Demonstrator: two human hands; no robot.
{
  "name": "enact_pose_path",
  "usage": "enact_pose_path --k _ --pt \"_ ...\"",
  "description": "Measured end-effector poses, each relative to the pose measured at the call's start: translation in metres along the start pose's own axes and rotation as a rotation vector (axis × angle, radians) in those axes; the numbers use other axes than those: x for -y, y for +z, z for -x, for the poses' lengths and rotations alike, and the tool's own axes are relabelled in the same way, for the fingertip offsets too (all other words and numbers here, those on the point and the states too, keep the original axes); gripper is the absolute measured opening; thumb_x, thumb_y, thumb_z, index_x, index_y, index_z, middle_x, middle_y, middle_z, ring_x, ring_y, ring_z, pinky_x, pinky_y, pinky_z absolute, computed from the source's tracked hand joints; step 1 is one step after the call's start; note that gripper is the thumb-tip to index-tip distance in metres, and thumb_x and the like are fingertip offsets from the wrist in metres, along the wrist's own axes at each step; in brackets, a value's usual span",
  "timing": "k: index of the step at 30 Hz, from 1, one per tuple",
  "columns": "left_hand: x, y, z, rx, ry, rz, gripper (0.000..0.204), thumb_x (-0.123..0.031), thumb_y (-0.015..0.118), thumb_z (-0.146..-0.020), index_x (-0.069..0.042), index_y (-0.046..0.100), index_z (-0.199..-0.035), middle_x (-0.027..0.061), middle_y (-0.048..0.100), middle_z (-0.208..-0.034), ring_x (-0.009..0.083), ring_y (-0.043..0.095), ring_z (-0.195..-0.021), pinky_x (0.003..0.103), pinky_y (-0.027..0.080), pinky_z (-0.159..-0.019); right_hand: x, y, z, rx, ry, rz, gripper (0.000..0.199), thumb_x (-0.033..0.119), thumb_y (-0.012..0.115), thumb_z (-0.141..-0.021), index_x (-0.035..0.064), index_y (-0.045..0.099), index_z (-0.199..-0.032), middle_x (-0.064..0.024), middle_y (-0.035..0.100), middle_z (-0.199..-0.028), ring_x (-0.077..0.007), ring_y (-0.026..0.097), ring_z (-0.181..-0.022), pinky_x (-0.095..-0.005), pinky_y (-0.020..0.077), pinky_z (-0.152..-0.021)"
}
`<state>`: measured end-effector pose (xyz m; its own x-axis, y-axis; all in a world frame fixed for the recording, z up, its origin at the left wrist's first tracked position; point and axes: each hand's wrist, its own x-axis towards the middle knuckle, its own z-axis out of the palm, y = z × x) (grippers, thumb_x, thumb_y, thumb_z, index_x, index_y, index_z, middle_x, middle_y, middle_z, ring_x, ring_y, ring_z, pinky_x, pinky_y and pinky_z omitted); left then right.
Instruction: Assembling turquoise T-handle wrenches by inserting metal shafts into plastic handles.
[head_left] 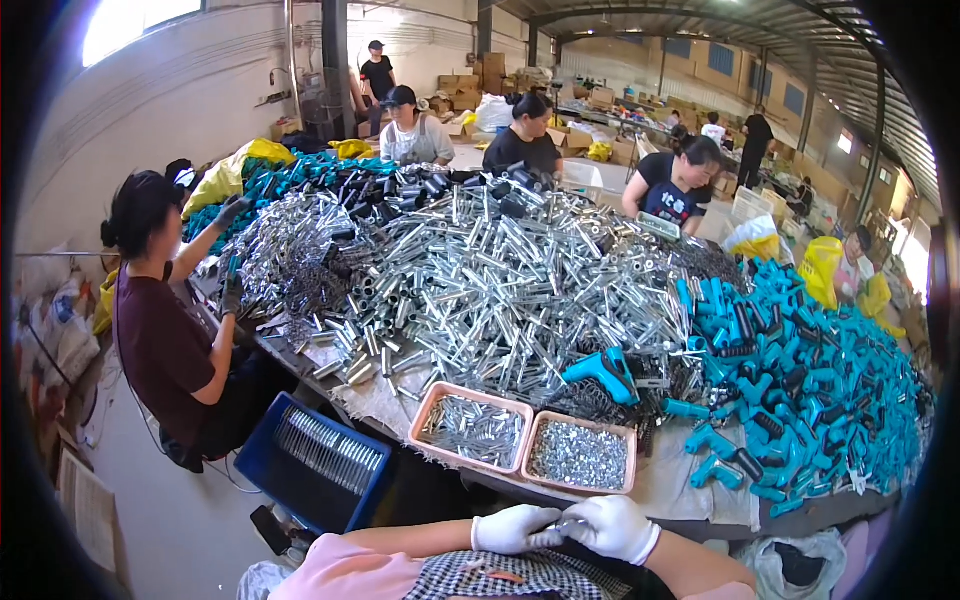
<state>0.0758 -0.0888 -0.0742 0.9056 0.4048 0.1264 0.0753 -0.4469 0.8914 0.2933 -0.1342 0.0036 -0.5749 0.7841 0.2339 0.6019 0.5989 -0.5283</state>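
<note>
My left hand (pixel 512 530) and my right hand (pixel 620 528), both in white gloves, meet low in front of my checkered apron. Their fingers are closed together around a small grey metal part (pixel 571 531), mostly hidden by the gloves, so its exact kind does not show. Just beyond them, at the table's edge, stand two pink trays: the left tray (pixel 416 432) holds slim metal pins, the right tray (pixel 630 470) small shiny metal pieces. Behind the trays rises a large heap of metal tubes (pixel 500 290). A teal tool housing (pixel 605 375) lies on its near side.
Many teal and black tool housings (pixel 800 390) cover the table's right side. A blue crate (pixel 262 475) with a row of metal parts stands at the left. A person in a maroon shirt (pixel 165 330) works there; several others sit across the table. A plastic bag (pixel 815 555) is at lower right.
</note>
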Motion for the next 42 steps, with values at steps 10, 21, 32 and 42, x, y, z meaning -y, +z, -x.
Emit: enact_pose_path --k 10,21,32,42 --pt "0.007 0.004 0.0 -0.018 -0.005 0.014 0.058 -0.041 0.057 -0.098 0.0 0.047 -0.138 0.0246 0.064 -0.117 0.0375 0.063 -0.109 0.041 0.049 -0.094 -0.011 -0.001 0.012 0.089 -0.015 0.029 0.042 0.028 0.074 -0.08 0.008 0.064 -0.115 -0.0138 0.07 -0.09 -0.0322 0.069 -0.081 -0.0418 0.0555 -0.071" --pt "-0.001 0.0 0.002 -0.038 0.038 0.074 0.051 -0.043 0.057 -0.097 0.001 0.055 -0.123 0.0236 0.065 -0.103 0.0396 0.064 -0.097 0.042 0.05 -0.085 0.001 0.003 0.008 0.012 0.089 -0.1 0.045 0.051 0.066 -0.086 0.0091 0.069 -0.102 -0.0125 0.07 -0.087 -0.0328 0.068 -0.079 -0.0426 0.0548 -0.072" --pt "-0.002 0.001 -0.002 -0.026 0.081 0.062 0.051 -0.041 0.059 -0.097 0.001 0.055 -0.125 0.0236 0.066 -0.103 0.0381 0.066 -0.097 0.041 0.051 -0.085 0.002 -0.003 0.011 0.146 0.137 0.004 0.037 0.045 0.066 -0.087 0.0115 0.07 -0.104 -0.0134 0.071 -0.087 -0.0334 0.068 -0.078 -0.0416 0.0546 -0.069" --pt "0.002 0.004 0.0 -0.028 0.073 0.041 0.051 -0.048 0.056 -0.096 -0.001 0.058 -0.116 0.0225 0.066 -0.098 0.038 0.066 -0.089 0.042 0.051 -0.078 0.002 0.0 0.016 0.139 0.137 0.011 0.043 0.051 0.058 -0.091 0.0118 0.069 -0.105 -0.0135 0.07 -0.086 -0.0339 0.068 -0.078 -0.0442 0.0538 -0.07"
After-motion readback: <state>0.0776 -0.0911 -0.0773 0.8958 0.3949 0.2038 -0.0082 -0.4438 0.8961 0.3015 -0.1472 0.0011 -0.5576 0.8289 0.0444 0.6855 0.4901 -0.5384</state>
